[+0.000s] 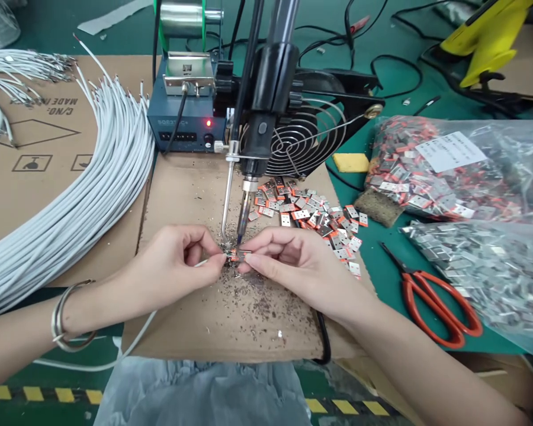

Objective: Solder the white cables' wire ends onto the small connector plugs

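My left hand [173, 263] is pinched shut on the end of a white wire [133, 340] that trails off toward my lap. My right hand [293, 260] is pinched on a small orange and silver connector [234, 255]. Both meet under the tip of a fixed soldering iron [245, 213] and its solder feed tube [226, 201], over a brown cardboard mat [231, 313] speckled with solder debris. A loose pile of the same connectors [313, 213] lies just beyond my right hand.
A big bundle of white wires [93, 195] curves across a cardboard sheet on the left. Behind stand a soldering station [184, 124] and a fan [302, 139]. Bags of connectors [448, 171] and metal shells [484, 266], red scissors [430, 307] and a yellow sponge [350, 162] lie on the right.
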{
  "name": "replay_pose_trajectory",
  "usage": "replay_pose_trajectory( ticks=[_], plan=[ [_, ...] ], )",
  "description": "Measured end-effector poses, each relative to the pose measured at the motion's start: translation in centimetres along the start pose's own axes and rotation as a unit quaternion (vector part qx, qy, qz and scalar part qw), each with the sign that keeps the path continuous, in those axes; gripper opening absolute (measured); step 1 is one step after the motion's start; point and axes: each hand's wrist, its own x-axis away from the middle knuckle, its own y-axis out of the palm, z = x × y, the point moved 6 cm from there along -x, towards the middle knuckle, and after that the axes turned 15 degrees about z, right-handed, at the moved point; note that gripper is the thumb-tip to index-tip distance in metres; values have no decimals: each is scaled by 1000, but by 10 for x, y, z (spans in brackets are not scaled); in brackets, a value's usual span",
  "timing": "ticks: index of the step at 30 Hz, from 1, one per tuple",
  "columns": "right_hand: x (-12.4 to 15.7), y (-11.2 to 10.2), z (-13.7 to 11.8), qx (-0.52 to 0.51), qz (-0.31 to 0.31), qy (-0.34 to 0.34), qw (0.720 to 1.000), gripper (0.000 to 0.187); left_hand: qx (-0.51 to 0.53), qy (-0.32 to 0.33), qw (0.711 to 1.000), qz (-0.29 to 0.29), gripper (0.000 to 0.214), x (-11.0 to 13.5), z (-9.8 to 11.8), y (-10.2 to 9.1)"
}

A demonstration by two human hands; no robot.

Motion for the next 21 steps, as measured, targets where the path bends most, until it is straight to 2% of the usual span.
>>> replay_pose_trajectory(
  ticks=[6, 21],
  plan=[
    [0, -2, 1, 12, -2, 4, 1000, 6, -14, 4, 1000, -2, 13, 1, 3, 0],
    [2, 1, 3, -36, -21, 39, 998, 14, 37, 4, 999, 4, 12, 2, 3, -4]
  ],
)
